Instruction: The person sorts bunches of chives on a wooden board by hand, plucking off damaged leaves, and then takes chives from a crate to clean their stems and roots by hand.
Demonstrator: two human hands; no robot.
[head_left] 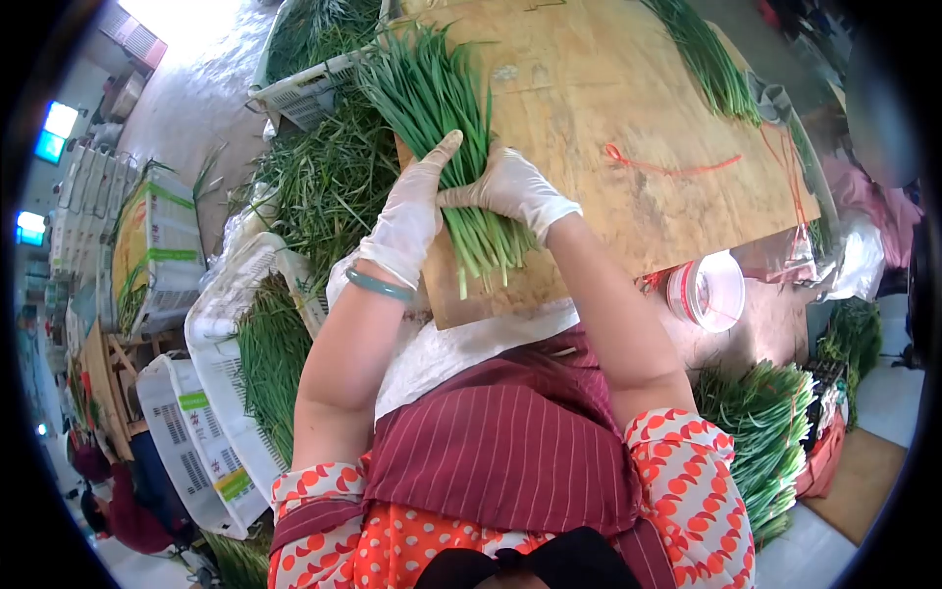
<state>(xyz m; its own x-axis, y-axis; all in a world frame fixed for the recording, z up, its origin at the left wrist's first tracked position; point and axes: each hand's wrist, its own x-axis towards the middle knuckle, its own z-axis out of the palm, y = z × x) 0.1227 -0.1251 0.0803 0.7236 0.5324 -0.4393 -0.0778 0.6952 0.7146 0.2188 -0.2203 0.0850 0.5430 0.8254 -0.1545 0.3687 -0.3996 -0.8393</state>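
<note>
A thick bunch of garlic chives [432, 93] lies at the left side of a wooden board [589, 79], its pale cut ends pointing toward me. My left hand [422, 196], in a thin white glove, is wrapped round the bunch's left side. From the right, my right hand [510, 187], gloved too, closes round the stalks at about the same height, its thumb across them. A red string [677, 167] lies loosely curved on the board to the right of my hands.
Another chive bunch [706, 64] rests at the board's far right. Loose greens [329, 177] heap up on the left, beside white plastic crates [221, 304]. A white bucket [706, 292] and stacked bundles [765, 432] stand at right. A person [132, 510] is at lower left.
</note>
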